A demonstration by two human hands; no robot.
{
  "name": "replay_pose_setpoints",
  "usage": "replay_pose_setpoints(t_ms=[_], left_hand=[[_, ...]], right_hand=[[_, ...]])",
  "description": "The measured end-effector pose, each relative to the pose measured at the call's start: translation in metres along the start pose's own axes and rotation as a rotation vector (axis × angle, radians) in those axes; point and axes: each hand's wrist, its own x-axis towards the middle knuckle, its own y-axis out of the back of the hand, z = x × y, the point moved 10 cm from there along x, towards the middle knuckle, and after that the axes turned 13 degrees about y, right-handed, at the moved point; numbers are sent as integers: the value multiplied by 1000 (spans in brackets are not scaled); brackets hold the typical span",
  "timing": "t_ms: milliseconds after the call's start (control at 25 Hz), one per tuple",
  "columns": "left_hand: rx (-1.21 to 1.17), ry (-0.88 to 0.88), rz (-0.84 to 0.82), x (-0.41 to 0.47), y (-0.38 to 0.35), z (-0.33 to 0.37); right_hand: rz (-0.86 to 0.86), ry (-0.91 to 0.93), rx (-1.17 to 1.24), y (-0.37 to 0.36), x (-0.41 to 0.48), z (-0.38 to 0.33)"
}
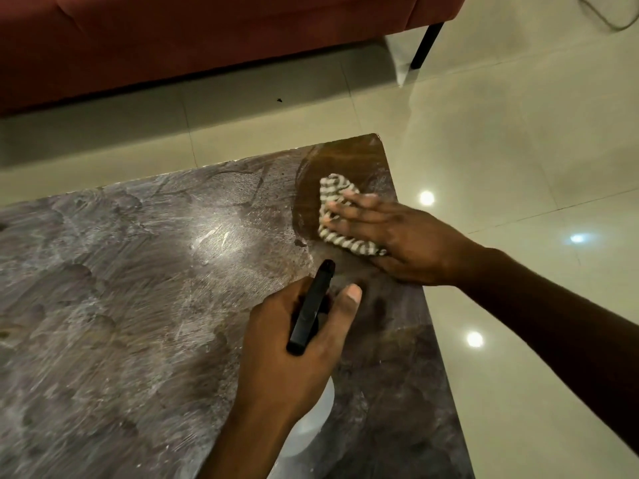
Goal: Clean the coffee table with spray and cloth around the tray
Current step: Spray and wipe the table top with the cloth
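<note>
Wiping the far right corner of the tabletop [138, 271], by the look of it — best done with overlapping strokes that carry the dark, clean patch leftward into the chalky grey film covering most of the surface, pressing flat and even so no streaks are left between passes. Worth turning the cloth [337, 216] to a fresh face once it loads up, and running it right along both edges of the corner, where residue tends to collect. Needs a fresh mist ahead of the cloth rather than under it, aimed low and kept short so nothing drifts over the edge onto the tiled floor [518, 133]. Right hand [397, 236] spread nearly flat, fingers extended and pressing down on the bunched striped cloth, which lies on the tabletop inside the cleaned patch near the corner; palm and heel resting on the surface just behind it. Left hand [311, 337] closed around the spray bottle [311, 305] — dark trigger head gripped in the curled fingers, thumb raised alongside, nozzle pointing toward the cloth, pale body of the bottle showing below the wrist. Bottle held just above the tabletop, near the right hand but apart from it. No tray anywhere in view. Red sofa [207, 36] beyond the table, well apart.
</note>
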Motion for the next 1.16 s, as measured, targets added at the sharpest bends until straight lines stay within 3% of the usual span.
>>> replay_pose_setpoints(t_ms=[120, 200, 280, 400, 440, 520, 600, 680, 880, 1080, 1160], left_hand=[[19, -7, 13, -4, 5, -3], [1, 12, 5, -5, 8, -8], [-12, 23, -16, -9, 9, -13], [5, 33, -48, -16, 5, -21], [11, 42, -57, -19, 4, -24], [34, 44, -74, -25, -1, -30], [53, 35, -79, -33, -7, -34], [30, 52, -73, -41, -12, -42], [19, 110, -74, -71, -22, -66], [22, 137, -31, -91, -24, -78], [16, 149, 6, -95, -22, -81]], right_hand=[[185, -394, -39, 36, -3, 60], [229, -509, -2, 40, 28, 60], [119, -314, 8, 18, 56, 21], [-4, 6, 5, -6, 17, -27], [29, -6, -2, -1, 0, -20], [177, -199, 27, 21, -20, 14], [328, -440, 174, 36, -20, 39], [395, -531, 329, 40, -5, 42], [298, -477, 429, 21, -38, 23], [404, -467, 411, 14, -43, 6], [321, -378, 349, 7, -42, -8]])
